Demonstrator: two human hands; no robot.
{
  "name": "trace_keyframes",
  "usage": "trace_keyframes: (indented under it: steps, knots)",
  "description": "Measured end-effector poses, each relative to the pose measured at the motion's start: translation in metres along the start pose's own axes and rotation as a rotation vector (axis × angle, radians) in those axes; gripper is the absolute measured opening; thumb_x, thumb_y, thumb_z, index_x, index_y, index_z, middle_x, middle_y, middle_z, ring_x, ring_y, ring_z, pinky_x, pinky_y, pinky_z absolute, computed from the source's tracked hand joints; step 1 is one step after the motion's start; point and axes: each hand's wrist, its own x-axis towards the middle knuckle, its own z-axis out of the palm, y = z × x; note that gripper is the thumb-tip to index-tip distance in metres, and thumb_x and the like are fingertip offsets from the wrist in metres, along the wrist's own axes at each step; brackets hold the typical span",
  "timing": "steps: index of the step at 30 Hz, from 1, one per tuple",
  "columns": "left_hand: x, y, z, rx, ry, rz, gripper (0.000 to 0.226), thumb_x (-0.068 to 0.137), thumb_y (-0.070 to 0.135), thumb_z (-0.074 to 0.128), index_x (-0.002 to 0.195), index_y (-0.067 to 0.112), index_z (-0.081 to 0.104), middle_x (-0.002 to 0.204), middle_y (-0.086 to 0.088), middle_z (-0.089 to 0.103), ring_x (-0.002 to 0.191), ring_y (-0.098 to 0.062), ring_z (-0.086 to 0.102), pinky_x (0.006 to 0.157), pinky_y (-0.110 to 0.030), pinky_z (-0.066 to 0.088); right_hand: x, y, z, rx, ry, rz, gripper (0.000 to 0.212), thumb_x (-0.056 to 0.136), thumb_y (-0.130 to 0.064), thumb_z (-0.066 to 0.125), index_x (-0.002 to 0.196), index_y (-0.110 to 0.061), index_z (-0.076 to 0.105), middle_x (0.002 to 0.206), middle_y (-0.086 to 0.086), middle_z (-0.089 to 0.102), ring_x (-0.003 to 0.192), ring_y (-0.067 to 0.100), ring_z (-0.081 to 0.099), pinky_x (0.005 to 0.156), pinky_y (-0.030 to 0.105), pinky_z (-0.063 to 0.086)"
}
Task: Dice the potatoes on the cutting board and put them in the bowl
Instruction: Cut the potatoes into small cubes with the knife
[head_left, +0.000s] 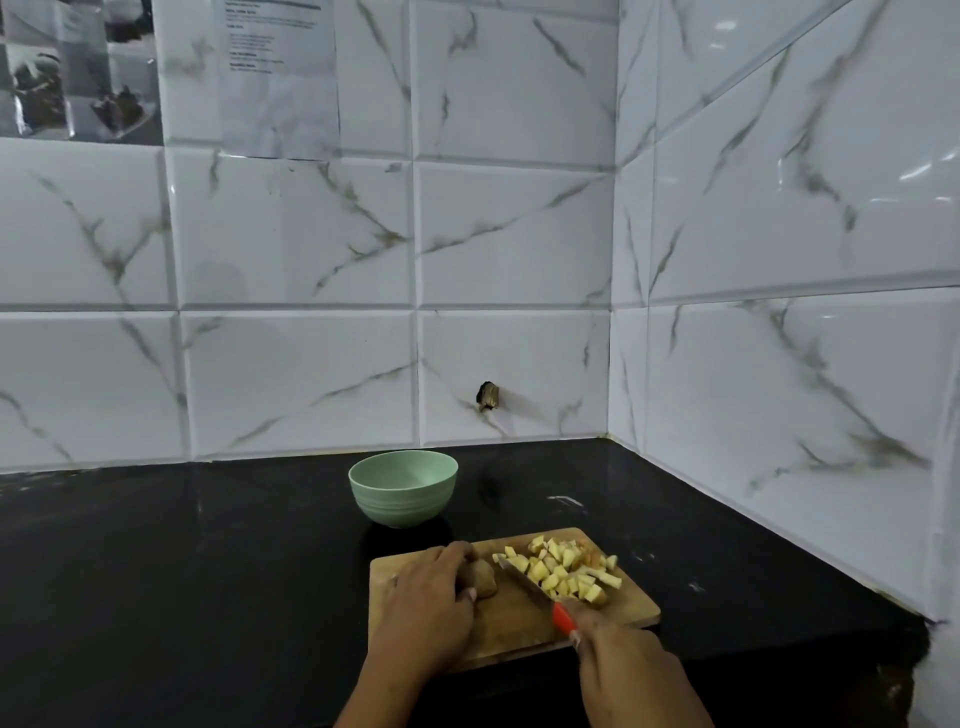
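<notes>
Black bench (208, 571) under marbled tiles, green bowl (403, 487) behind cutting board (514, 623), potato (480, 579) gripped by left hand (426, 605), red-handled knife (540, 597) clasped by right hand (628, 670) beside diced pieces (561, 569).

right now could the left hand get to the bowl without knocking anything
Probably yes. The bowl sits on bare counter just beyond the board's far left corner, and nothing stands between it and the left hand. That hand would first have to let go of the uncut potato it holds.

Dim, soft picture; glare streaks the tiles (924, 169).
</notes>
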Motion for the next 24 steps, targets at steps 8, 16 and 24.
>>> trace_keyframes:
  steps: [8, 16, 24]
  knots:
    - [-0.002, 0.002, -0.004, -0.021, -0.013, 0.005, 0.046, 0.092, 0.026, 0.047, 0.136, 0.036, 0.037, 0.141, 0.011, 0.041, 0.131, -0.013, 0.035, 0.113, -0.036, 0.027, -0.001, -0.004, 0.005, 0.14, -0.021, 0.111, 0.066, 0.096, -0.044, 0.048, 0.14, -0.002, 0.024, 0.144, 0.016, 0.026, 0.138, 0.025, 0.027, 0.107, 0.022, 0.027]
    - [-0.009, 0.009, -0.012, -0.146, 0.004, 0.07, 0.027, 0.085, 0.027, 0.05, 0.106, 0.043, 0.055, 0.096, 0.019, 0.06, 0.096, -0.001, 0.052, 0.099, -0.037, 0.039, -0.015, -0.022, -0.007, 0.18, 0.223, 0.169, 0.053, 0.101, -0.046, 0.027, 0.145, -0.017, 0.031, 0.121, 0.004, 0.048, 0.121, 0.017, 0.045, 0.097, 0.022, 0.034]
    - [-0.011, 0.009, -0.013, -0.152, 0.009, 0.087, 0.03, 0.082, 0.03, 0.061, 0.108, 0.043, 0.056, 0.101, 0.023, 0.057, 0.102, 0.0, 0.051, 0.099, -0.031, 0.041, -0.02, -0.018, -0.012, -0.218, 0.226, -0.026, 0.046, 0.103, -0.034, 0.028, 0.146, -0.046, 0.02, 0.132, -0.001, 0.05, 0.12, 0.015, 0.05, 0.096, 0.023, 0.038]
